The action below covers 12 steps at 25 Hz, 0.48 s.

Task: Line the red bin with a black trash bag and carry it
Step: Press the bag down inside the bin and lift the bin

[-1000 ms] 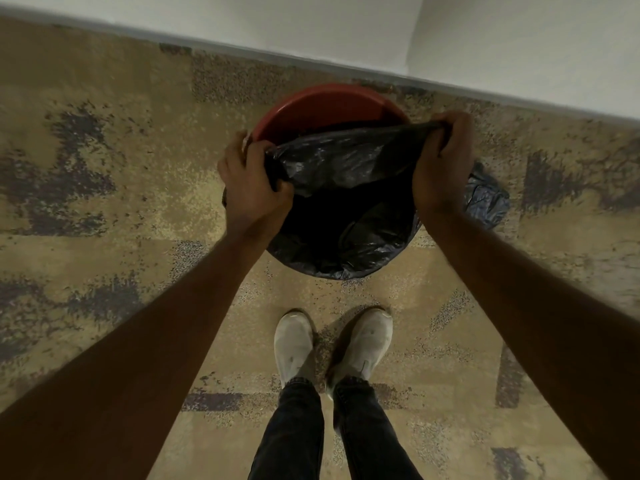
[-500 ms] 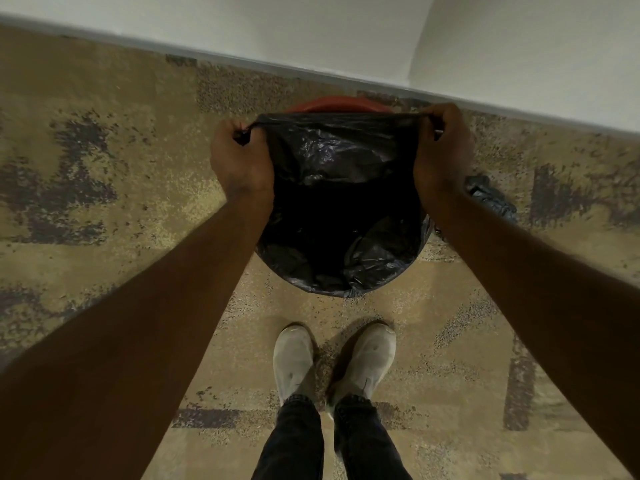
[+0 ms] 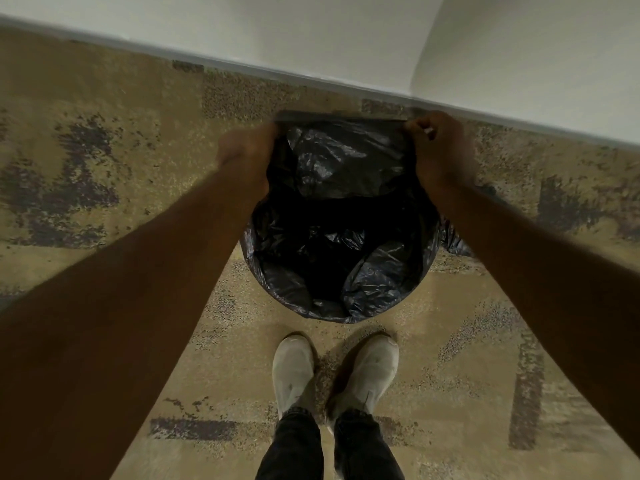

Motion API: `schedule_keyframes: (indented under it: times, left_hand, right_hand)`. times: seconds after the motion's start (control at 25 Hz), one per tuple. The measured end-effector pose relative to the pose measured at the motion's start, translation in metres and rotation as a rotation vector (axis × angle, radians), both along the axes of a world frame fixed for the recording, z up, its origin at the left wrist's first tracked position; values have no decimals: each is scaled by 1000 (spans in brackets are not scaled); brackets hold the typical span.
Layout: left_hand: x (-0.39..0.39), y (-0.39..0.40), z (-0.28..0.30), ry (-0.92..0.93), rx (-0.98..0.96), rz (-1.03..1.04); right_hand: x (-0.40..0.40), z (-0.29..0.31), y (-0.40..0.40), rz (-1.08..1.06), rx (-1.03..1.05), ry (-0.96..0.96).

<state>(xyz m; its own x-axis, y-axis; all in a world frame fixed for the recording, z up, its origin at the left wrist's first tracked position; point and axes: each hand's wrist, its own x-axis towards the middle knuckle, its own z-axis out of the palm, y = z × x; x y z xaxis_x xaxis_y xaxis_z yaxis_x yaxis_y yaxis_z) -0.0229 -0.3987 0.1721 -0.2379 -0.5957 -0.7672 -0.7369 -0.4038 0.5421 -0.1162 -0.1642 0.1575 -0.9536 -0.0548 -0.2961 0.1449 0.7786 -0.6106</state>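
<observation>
A black trash bag (image 3: 341,223) covers the round bin on the carpet in front of my feet. The bin's red plastic is fully hidden under the bag. My left hand (image 3: 247,152) grips the bag's edge at the far left of the rim. My right hand (image 3: 438,147) pinches the bag's edge at the far right of the rim. The edge is stretched taut between both hands along the far side. The bag's inside hangs dark and crumpled in the bin.
A white wall with a grey baseboard (image 3: 311,76) runs just behind the bin, with a corner at the upper right. My two white shoes (image 3: 332,368) stand right before the bin. Patterned beige carpet (image 3: 104,168) spreads left and right.
Both hands pulled the bag's far edge away from me and over the back of the rim. The red rim, visible earlier, is now covered.
</observation>
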Motion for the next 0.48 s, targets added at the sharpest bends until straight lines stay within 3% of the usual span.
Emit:
schedule_keyframes:
  times: [0.12, 0.28, 0.4, 0.48]
  left_hand:
    - [-3, -6, 3, -20, 223, -67]
    - [8, -8, 1, -127, 302, -103]
    - [21, -5, -6, -118, 262, -24]
    - [32, -1, -11, 23, 146, 26]
  right_hand:
    - [-9, -3, 3, -201, -243, -286]
    - [-20, -9, 21, -416, -271, -723]
    - [-17, -15, 35, -393, -263, -804]
    - [-8, -17, 40, -402, -224, -703]
